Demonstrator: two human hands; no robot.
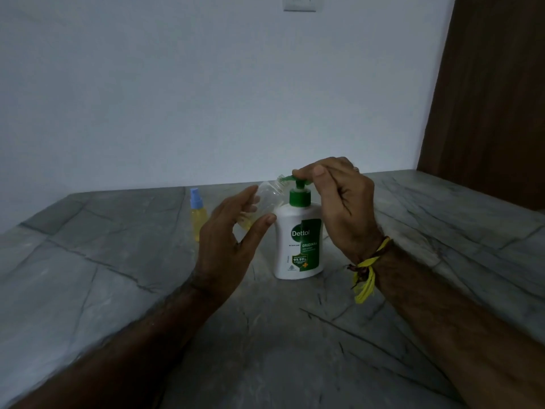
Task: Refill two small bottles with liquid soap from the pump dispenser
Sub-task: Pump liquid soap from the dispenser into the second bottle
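Left hand grips a tilted small bottle at the pump; right hand fingers press the pump. A misaligned mouth could spill soap.

White dispenser, green pump; yellow bottle, blue cap.
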